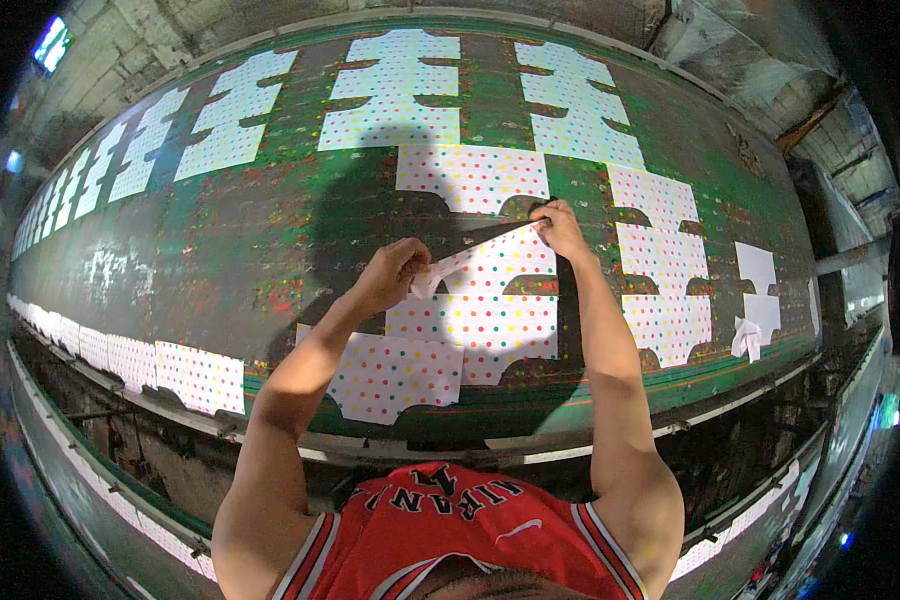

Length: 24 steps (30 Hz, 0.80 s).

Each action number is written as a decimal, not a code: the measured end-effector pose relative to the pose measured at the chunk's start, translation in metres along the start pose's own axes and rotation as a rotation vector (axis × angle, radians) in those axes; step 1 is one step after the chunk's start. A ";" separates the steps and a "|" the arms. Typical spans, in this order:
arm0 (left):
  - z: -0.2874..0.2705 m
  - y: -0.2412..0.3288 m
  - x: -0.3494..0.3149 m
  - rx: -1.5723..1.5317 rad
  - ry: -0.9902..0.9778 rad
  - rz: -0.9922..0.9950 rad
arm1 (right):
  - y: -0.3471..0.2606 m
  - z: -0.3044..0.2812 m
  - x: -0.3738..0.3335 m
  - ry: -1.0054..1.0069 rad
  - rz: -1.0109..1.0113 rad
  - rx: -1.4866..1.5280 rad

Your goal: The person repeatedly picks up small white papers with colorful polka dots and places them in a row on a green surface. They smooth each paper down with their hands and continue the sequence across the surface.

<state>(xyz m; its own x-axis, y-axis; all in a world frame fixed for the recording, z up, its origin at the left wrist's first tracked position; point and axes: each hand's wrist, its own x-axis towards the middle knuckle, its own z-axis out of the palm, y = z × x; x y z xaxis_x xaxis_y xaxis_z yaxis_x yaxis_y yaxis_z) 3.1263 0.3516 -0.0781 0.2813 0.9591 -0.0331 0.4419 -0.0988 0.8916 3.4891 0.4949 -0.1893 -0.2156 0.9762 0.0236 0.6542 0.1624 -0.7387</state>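
Observation:
A white fabric piece [492, 310] printed with coloured dots is in front of me, its upper edge drawn in a straight slanting line between my hands. My left hand [392, 275] is closed on the lower left end of that edge, where some cloth bunches below the fingers. At the higher right end, my right hand [562, 228] pinches the corner. The lower part of the piece appears to rest on the table. Another dotted piece [395, 378] lies at its lower left, partly overlapped or touching. Just beyond my hands lies a further dotted piece [470, 172].
The long green table [210, 235] is stained with paint specks. Dotted pieces with notched sides [395, 85] lie in a row along its far side. More lie at right [663, 265], near a small crumpled piece [747, 338], and along the near left edge [200, 378].

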 end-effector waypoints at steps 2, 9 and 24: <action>-0.006 0.005 0.000 0.112 0.087 0.136 | -0.006 -0.008 0.000 -0.007 -0.052 0.025; -0.054 0.007 0.012 0.085 0.556 0.236 | -0.110 -0.069 -0.035 0.358 -0.319 -0.179; -0.107 -0.050 -0.210 -0.037 0.516 -0.147 | -0.216 0.030 -0.249 -0.253 0.096 0.326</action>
<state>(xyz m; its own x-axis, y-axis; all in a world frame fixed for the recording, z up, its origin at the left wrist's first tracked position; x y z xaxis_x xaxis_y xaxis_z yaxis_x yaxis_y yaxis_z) 2.9541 0.1837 -0.0674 -0.2405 0.9689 0.0590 0.4117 0.0467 0.9101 3.3797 0.2127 -0.0557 -0.3630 0.9118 -0.1919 0.4249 -0.0213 -0.9050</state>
